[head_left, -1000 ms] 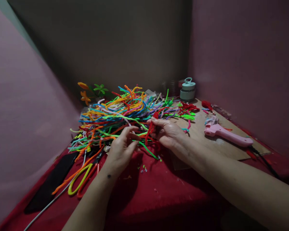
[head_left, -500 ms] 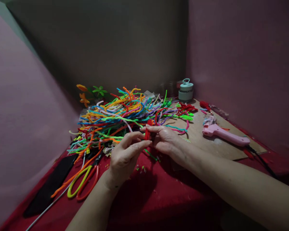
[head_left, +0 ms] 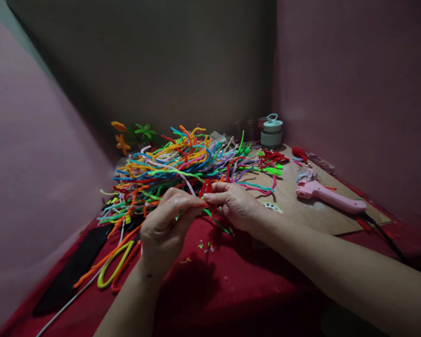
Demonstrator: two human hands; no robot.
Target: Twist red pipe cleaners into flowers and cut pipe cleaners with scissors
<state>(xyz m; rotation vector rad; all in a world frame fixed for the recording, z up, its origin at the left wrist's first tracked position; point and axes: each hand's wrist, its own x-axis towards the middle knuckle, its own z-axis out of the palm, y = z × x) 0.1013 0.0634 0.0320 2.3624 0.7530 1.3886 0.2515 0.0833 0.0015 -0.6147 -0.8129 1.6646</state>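
Note:
A big tangle of coloured pipe cleaners (head_left: 175,164) lies on the red cloth (head_left: 231,281) at the back of the table. In front of it, my left hand (head_left: 166,224) and my right hand (head_left: 231,203) meet fingertip to fingertip. Both pinch a bent red pipe cleaner (head_left: 206,188) that sticks up between them. A green pipe cleaner (head_left: 217,223) lies on the cloth just below my right hand.
A pink glue gun (head_left: 330,196) with a black cord lies on a brown board (head_left: 319,210) at the right. Scissors with yellow and red handles (head_left: 117,264) and a black flat object (head_left: 73,267) lie at the left. A pale green container (head_left: 272,131) stands at the back.
My hands have drawn together and slightly toward me. The red pipe cleaner, first held by my right hand alone, is now pinched by both and looks more bent.

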